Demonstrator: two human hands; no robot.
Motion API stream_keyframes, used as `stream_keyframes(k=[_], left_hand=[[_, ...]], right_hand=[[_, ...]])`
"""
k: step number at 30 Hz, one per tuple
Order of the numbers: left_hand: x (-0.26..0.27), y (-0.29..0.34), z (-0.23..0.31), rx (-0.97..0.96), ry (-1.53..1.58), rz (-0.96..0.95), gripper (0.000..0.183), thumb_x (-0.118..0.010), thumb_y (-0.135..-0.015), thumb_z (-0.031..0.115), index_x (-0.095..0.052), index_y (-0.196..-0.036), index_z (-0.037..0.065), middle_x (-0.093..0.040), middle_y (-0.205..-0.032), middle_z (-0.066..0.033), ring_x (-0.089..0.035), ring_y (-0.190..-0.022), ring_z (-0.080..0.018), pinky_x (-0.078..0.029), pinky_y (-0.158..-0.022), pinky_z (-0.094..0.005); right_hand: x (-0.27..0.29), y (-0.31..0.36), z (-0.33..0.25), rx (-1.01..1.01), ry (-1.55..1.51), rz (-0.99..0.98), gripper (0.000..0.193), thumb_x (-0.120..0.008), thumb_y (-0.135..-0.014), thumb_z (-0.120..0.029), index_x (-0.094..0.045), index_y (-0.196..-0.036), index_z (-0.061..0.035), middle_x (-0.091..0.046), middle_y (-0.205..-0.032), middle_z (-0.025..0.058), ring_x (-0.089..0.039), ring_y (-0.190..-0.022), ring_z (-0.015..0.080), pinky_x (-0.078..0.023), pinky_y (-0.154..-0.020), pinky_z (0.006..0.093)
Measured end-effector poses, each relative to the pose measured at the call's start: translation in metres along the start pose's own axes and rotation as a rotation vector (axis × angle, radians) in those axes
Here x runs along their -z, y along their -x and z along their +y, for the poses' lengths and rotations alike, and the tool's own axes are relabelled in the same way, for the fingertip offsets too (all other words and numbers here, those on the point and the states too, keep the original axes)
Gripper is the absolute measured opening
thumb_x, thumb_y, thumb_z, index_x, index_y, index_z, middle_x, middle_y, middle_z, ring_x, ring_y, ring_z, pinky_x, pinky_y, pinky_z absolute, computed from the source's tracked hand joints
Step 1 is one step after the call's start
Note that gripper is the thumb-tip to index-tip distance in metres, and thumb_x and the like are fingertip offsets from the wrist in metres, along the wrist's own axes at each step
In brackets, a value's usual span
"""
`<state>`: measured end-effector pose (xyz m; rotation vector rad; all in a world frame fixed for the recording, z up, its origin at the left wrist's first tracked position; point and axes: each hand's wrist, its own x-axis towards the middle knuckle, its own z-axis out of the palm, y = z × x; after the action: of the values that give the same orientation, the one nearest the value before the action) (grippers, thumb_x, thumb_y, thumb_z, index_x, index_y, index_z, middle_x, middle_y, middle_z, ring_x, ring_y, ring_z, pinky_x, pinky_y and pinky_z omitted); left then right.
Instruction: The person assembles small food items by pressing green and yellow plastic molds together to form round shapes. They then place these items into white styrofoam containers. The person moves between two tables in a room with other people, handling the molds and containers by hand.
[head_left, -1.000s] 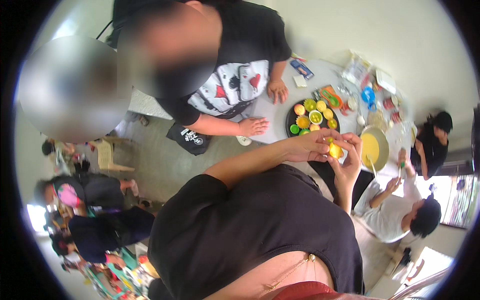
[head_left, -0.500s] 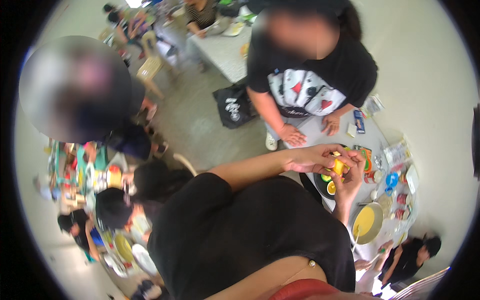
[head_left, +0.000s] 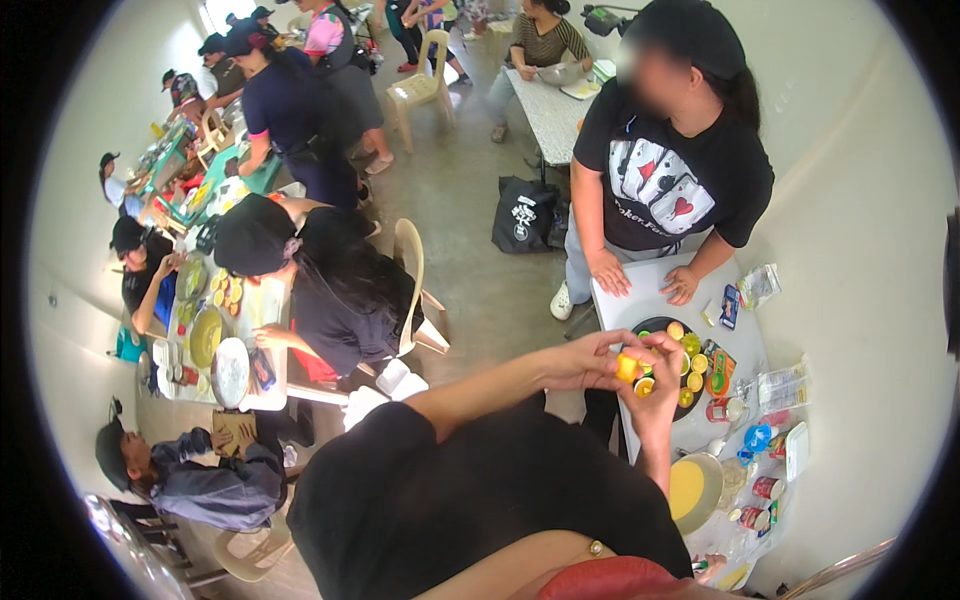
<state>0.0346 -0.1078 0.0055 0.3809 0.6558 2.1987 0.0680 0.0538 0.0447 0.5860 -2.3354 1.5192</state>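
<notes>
Both my hands are raised in front of me, above the edge of a black round tray (head_left: 654,325). Between them is a small yellow-orange piece (head_left: 628,367), too small to name for sure, perhaps fruit. The fingertips of my left hand (head_left: 588,361) pinch it from the left side. On its other side, the curled fingers and thumb of my right hand (head_left: 656,385) grip it too. Several citrus halves (head_left: 696,364), some with yellow insides, sit on the tray, partly hidden behind my hands.
A metal bowl (head_left: 716,484) of yellow liquid stands near me on the white table (head_left: 640,279). Red cans (head_left: 768,488), a blue object (head_left: 757,437) and an orange-green packet (head_left: 718,368) lie rightward. Across it, another person (head_left: 680,160) rests both hands on the tabletop.
The view has swung, showing more of the room at left and more of the tray. My hands still hold the yellow-orange piece, now lower and further left in the picture.
</notes>
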Motion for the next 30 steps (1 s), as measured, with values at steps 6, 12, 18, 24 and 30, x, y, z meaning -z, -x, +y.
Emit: stream_keyframes(k=[6,12,18,24,30], left_hand=[[-0.033,0.061,-0.051,-0.062,-0.03,0.083,0.054,-0.069,-0.08,0.015,-0.039,-0.124,0.008,-0.055,-0.113,-0.0085,-0.058,-0.102,-0.0151,-0.052,-0.083,-0.0261],[-0.074,0.112,-0.061,-0.185,-0.085,0.215,0.052,-0.07,-0.08,0.017,-0.04,-0.121,0.009,-0.054,-0.116,-0.0082,-0.056,-0.106,-0.0151,-0.051,-0.088,-0.027],[-0.082,0.165,-0.064,-0.331,-0.093,0.297,0.054,-0.071,-0.079,0.02,-0.039,-0.122,0.011,-0.054,-0.114,-0.006,-0.055,-0.106,-0.0138,-0.049,-0.089,-0.0281],[-0.097,0.231,-0.052,-0.494,-0.173,0.48,0.065,-0.077,-0.073,0.031,-0.04,-0.121,0.01,-0.053,-0.111,-0.003,-0.055,-0.101,-0.0138,-0.046,-0.088,-0.0321],[-0.115,0.301,-0.035,-0.663,-0.202,0.53,0.067,-0.078,-0.071,0.033,-0.04,-0.121,0.01,-0.052,-0.111,-0.0033,-0.054,-0.105,-0.0151,-0.049,-0.085,-0.0311]], right_hand=[[0.0,0.053,-0.037,0.0,-0.168,-0.115,0.05,-0.08,-0.05,-0.008,-0.066,-0.097,-0.008,-0.044,-0.112,0.0109,-0.048,-0.103,0.0253,-0.039,-0.091,0.0368],[-0.017,0.076,-0.048,0.067,-0.32,-0.217,0.039,-0.08,-0.055,-0.018,-0.066,-0.09,-0.0071,-0.046,-0.107,0.0104,-0.047,-0.102,0.0247,-0.038,-0.09,0.0361],[-0.046,0.071,-0.081,0.189,-0.359,-0.345,0.042,-0.079,-0.055,-0.015,-0.066,-0.094,-0.0081,-0.046,-0.109,0.0105,-0.047,-0.105,0.0256,-0.038,-0.092,0.0367],[-0.099,0.068,-0.114,0.234,-0.461,-0.509,0.041,-0.078,-0.059,-0.02,-0.066,-0.096,-0.0088,-0.047,-0.111,0.0108,-0.047,-0.109,0.027,-0.038,-0.093,0.0377],[-0.165,0.063,-0.16,0.407,-0.523,-0.573,0.038,-0.076,-0.064,-0.028,-0.066,-0.096,-0.0093,-0.049,-0.108,0.0106,-0.049,-0.106,0.0264,-0.039,-0.091,0.0379]])
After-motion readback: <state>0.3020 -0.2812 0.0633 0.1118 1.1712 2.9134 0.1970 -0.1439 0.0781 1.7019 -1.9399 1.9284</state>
